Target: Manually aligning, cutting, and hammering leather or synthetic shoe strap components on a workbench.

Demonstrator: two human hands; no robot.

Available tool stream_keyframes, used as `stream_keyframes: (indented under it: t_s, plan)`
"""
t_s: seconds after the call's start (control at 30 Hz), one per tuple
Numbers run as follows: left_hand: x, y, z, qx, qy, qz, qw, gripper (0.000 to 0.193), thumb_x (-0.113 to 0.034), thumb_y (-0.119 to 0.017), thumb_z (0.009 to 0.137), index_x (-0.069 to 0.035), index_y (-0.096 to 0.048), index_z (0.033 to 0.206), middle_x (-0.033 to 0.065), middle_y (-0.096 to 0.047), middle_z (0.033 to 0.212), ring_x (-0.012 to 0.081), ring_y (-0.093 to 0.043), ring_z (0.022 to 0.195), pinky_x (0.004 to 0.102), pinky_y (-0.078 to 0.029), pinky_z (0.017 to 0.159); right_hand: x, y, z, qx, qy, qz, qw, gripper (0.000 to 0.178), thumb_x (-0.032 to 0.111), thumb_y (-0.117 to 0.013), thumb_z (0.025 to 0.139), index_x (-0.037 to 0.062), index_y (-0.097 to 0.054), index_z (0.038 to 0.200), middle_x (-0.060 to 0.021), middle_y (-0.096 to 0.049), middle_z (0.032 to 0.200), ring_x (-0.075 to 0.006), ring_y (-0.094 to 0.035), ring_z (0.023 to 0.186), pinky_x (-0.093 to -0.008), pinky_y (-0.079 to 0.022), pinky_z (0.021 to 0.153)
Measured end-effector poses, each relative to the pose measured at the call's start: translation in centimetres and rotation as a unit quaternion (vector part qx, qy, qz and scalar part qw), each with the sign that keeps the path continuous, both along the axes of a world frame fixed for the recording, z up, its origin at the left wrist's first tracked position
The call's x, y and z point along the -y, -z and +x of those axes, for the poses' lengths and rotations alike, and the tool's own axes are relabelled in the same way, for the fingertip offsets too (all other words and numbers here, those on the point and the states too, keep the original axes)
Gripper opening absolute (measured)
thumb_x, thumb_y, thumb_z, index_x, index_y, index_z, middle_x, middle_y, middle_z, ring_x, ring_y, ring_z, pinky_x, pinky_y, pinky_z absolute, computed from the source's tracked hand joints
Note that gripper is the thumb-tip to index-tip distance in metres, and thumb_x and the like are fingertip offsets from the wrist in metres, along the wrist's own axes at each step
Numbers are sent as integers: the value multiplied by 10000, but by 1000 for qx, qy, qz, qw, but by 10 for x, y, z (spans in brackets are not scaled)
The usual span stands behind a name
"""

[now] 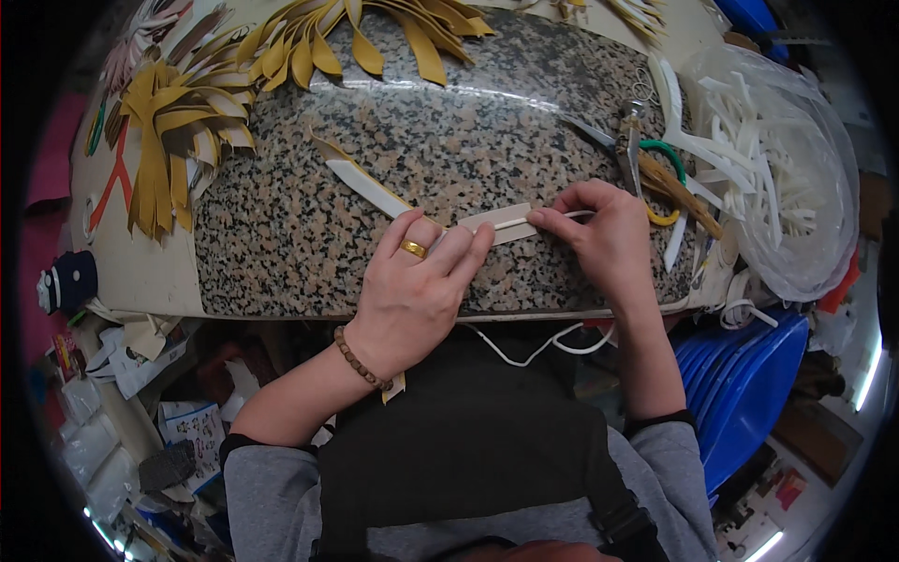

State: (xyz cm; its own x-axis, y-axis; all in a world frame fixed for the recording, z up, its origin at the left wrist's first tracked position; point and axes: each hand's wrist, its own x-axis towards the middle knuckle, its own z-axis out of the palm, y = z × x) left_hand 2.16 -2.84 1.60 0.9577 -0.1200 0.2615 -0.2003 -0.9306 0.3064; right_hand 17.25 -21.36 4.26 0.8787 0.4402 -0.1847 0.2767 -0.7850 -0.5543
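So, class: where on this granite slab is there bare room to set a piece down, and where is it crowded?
Bare granite slab lies left of the left hand, below the mustard strips. Another patch sits mid-slab, above the pale strip that both hands hold. It is crowded right of the right hand: scissors and tools, then the white offcuts.

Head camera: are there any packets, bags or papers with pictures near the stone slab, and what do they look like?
Plastic bag: right of the slab, clear, round, full of white strips.
Printed paper: lower left, below the slab, white with small coloured pictures.
Clear packets: far lower left, pale, shiny, stacked.
No screens or signs show.
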Motion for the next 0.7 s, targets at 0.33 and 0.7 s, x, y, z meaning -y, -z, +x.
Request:
stream_keyframes:
  t_s: [0.33, 0.7]
  plan:
    - [-9, 2, -17, 52, -2, -70, 996, 484, 0, -717, 805, -78, -708, 1282, 50, -673, 1061, 283, -595, 980, 448, -484, 951, 94, -46, 70, 265, -39, -47, 962, 255, 117, -771, 882, 37, -741, 1122, -133, -694, 1054, -334, -683, 966, -420, -549, 852]
    - [-2, 10, -21, 69, -24, -124, 990, 408, 20, -694, 820, -115, -748, 1202, 59, -672, 1034, 290, -602, 994, 435, -482, 918, 122, -14, 44, 327, -34, -51, 943, 327, 139, -796, 848, 50, -713, 1152, -114, -658, 1024, -336, -656, 976, -432, -529, 827]
